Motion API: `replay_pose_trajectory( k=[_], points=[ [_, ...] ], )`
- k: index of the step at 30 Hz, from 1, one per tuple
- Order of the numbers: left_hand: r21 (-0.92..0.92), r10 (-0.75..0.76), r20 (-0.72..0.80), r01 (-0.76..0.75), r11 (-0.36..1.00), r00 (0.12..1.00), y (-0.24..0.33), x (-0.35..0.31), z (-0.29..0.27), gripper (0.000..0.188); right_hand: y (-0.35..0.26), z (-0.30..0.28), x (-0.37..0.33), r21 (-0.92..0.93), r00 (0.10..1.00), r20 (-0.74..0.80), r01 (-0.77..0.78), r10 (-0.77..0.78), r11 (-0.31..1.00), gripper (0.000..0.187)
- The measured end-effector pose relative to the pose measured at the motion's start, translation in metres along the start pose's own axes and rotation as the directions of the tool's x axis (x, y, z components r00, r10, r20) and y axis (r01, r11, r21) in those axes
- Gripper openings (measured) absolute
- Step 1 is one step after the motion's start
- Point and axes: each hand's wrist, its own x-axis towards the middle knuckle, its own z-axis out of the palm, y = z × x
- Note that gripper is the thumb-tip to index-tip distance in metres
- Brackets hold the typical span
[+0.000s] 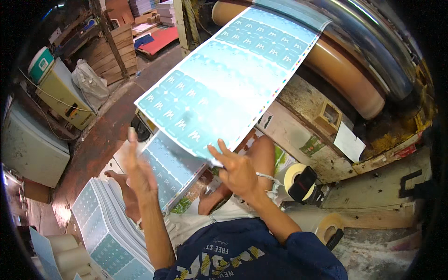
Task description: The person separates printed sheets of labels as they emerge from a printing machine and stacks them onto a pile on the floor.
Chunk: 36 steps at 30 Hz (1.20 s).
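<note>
Two boxy things stand at the left: a pale cabinet [35,144] and, farther back, a yellowish cabinet [65,95] with a teal-and-white cooler [41,64] on top. Just right of the yellowish one is a crumpled white bag [91,84]. On the near left, a thick stack of printed sheets [109,242] lies beside the person's leg. The left hand [141,170] is raised, blurred and empty, its fingers pointing upward; how far apart they are I cannot tell. Just right of it lies a lower printed sheet [170,172]. Above that hangs the large blue-green printed sheet [224,84], sloping from the far rollers down toward the person. At its near right corner, the right hand [235,172] has two fingers spread in a V over the edge; whether the thumb pinches from beneath I cannot tell. Farther right sit a tape roll [290,174] with a black phone-like device [303,183] before it, an open wooden box [328,116], a brown roller [350,77] and a white paper [349,142].
</note>
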Motion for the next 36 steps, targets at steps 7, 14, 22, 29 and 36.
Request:
replay_pose_trajectory(
  k=[7,14,22,29,36],
  points=[
    [-0.238,-0.299,0.093,0.313,0.919,0.950,-0.055,0.035,0.041,0.051,0.000,-0.031,0.000,0.165,0.970,0.191,0.121,-0.152,0.979,0.060],
    [0.082,-0.100,-0.129,0.111,0.990,0.987,-0.033,0.013,0.047,0.055,0.213,-0.148,-0.114,-0.021,0.582,-0.484,-0.754,0.654,0.656,0.042],
    [0.216,-0.051,-0.210,0.097,0.972,0.976,-0.024,0.003,0.038,0.051,0.281,-0.131,-0.179,-0.176,0.238,-0.462,-0.969,0.854,0.175,0.135],
    [0.256,0.008,-0.266,0.063,0.965,0.964,-0.013,-0.013,0.048,0.050,0.323,-0.203,-0.172,0.293,0.118,-0.349,-0.929,0.930,0.228,0.116],
    [0.332,0.069,-0.355,0.056,0.941,0.932,-0.011,-0.027,0.054,0.049,0.314,-0.272,-0.034,0.422,0.169,-0.561,-0.783,0.810,0.456,0.060]
  ],
)
